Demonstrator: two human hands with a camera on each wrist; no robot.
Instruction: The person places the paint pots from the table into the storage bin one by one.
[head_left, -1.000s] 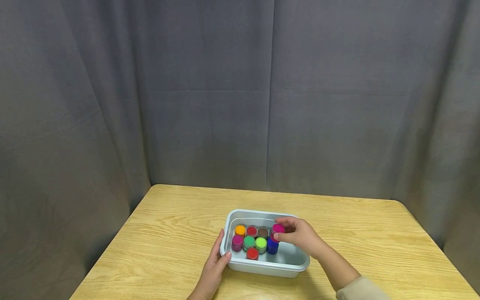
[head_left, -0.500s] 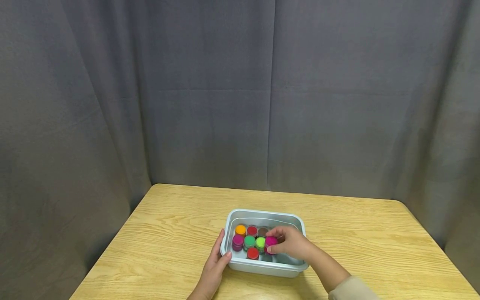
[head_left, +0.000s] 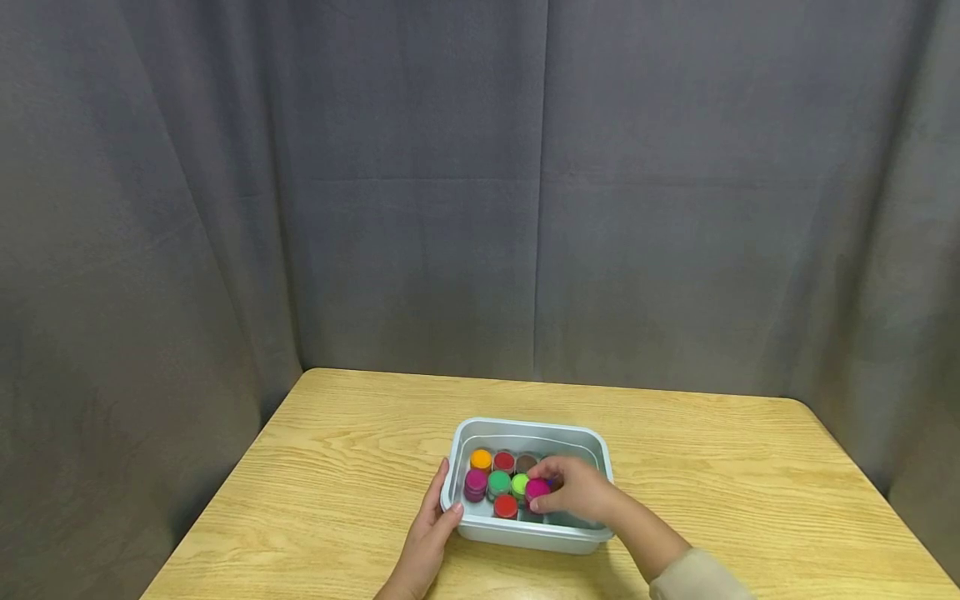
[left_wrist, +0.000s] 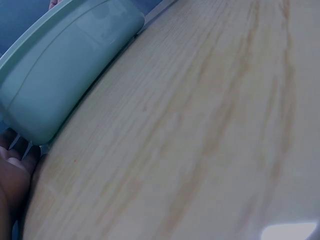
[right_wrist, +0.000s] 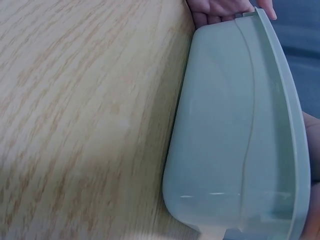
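A pale grey-green plastic tub [head_left: 528, 537] stands on the table with several small lidded jars inside. My left hand [head_left: 424, 537] grips its left end, thumb over the rim and fingers along the outer wall; the right wrist view also shows this left hand [right_wrist: 217, 9]. Inside the tub, my right hand [head_left: 579, 490] pinches a magenta-lidded jar [head_left: 537, 491] between thumb and fingers. Close by are a lime-green jar [head_left: 520, 485], a green jar [head_left: 498, 483] and a red jar [head_left: 506, 506]. A blue jar is mostly hidden behind the right hand.
At the tub's left are an orange-lidded jar [head_left: 481, 460] and a purple jar [head_left: 476, 483]. Red and brown lids [head_left: 527, 463] line the back row. Wood-grain table [head_left: 337, 467] surrounds the tub, and a grey curtain [head_left: 420, 250] hangs behind.
My right hand has carried the magenta-lidded jar left and toward the tub's front, from above the blue jar to beside the lime-green one. The left hand and the tub have stayed put.
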